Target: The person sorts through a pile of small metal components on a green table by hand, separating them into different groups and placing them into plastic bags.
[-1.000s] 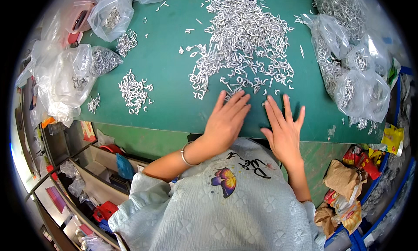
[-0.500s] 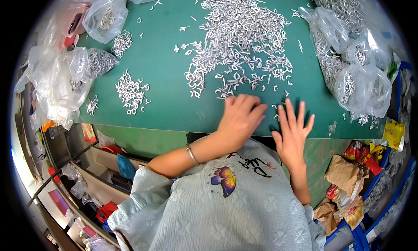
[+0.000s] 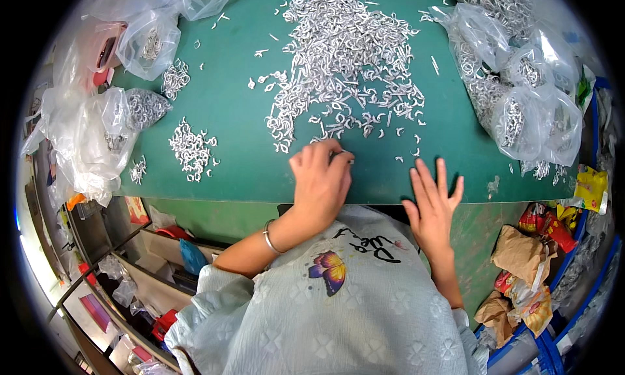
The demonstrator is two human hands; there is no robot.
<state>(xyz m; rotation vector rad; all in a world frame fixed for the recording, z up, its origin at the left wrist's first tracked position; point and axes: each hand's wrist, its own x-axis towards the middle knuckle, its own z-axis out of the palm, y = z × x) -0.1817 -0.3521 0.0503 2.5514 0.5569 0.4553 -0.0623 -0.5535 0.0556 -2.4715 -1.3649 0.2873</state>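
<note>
A large heap of small silver-coloured metal pieces (image 3: 351,43), mostly curved with some rings and straight bars, spreads over the green table (image 3: 241,101). At the heap's near edge my left hand (image 3: 322,180) is closed, its fingers curled downward and bunched together. A pale sliver shows by its fingertips, but what they hold is mostly hidden. My right hand (image 3: 433,206) lies at the table's near edge with its fingers spread and nothing in it. Just beyond its fingertips are a few loose curved pieces (image 3: 415,152).
Smaller piles of metal pieces (image 3: 192,150) lie on the left, beside clear plastic bags (image 3: 84,134) and a pink container (image 3: 107,46). More bags full of metal pieces (image 3: 537,121) crowd the right side. Below on the right are paper bags (image 3: 521,254) and colourful packets (image 3: 591,189).
My left hand has moved left along the heap's near edge, away from my right hand, and its fingers stay curled. My right hand remains spread in nearly the same place. The whole view has shifted slightly.
</note>
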